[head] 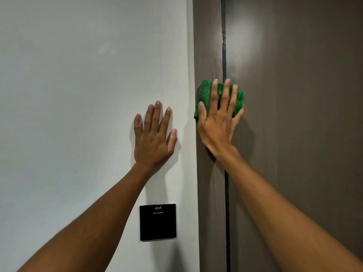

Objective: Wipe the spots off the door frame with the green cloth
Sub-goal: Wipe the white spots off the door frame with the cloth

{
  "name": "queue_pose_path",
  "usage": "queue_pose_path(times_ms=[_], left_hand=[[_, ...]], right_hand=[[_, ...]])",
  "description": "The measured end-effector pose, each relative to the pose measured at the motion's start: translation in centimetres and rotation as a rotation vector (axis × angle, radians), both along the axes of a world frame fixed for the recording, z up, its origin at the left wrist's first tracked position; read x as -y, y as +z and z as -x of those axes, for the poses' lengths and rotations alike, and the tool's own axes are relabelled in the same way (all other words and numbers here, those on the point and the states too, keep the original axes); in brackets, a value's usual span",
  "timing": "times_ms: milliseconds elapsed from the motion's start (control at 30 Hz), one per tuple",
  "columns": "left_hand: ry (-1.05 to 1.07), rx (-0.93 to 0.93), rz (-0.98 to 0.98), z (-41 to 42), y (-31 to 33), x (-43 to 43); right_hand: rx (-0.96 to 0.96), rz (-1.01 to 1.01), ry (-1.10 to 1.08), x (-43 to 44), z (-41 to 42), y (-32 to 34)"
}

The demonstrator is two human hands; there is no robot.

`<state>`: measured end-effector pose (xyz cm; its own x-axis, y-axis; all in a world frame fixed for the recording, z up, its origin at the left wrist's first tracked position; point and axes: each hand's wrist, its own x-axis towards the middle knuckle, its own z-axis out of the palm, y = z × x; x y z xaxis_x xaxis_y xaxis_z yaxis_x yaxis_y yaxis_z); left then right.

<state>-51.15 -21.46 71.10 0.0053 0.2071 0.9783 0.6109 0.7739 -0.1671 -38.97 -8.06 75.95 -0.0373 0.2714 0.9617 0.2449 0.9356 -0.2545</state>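
A brown wood-grain door frame (208,46) runs top to bottom right of centre. My right hand (220,122) presses a folded green cloth (205,91) flat against the frame, across the dark gap (224,61) between frame and door. Pale spots (223,39) show on that gap above the cloth. My left hand (155,134) lies flat on the white wall, fingers spread, holding nothing. Most of the cloth is hidden under my right fingers.
The brown door (304,95) fills the right side. A white wall (78,75) fills the left. A black square wall panel (157,222) sits on the wall below my left hand.
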Motion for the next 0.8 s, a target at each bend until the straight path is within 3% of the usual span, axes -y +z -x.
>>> queue_pose_path(times_ms=[167, 300, 467, 567, 667, 800], left_hand=[[-0.004, 0.015, 0.01, 0.1, 0.2, 0.1], [-0.01, 0.009, 0.006, 0.2, 0.3, 0.1], [0.006, 0.01, 0.004, 0.0, -0.2, 0.0], [0.0, 0.011, 0.01, -0.1, -0.1, 0.1], [-0.002, 0.019, 0.018, 0.0, 0.0, 0.3], [-0.011, 0.011, 0.015, 0.5, 0.2, 0.5]], right_hand=[[0.199, -0.298, -0.047, -1.3, -1.1, -5.1], [0.168, -0.124, -0.025, -2.8, -2.2, -6.0], [0.049, 0.025, 0.04, -1.7, -1.5, 1.5], [0.131, -0.126, -0.025, -0.3, -1.0, 2.0], [0.277, -0.352, -0.072, -0.9, -1.6, -1.9], [0.18, -0.16, 0.004, -2.2, -2.0, -3.2]])
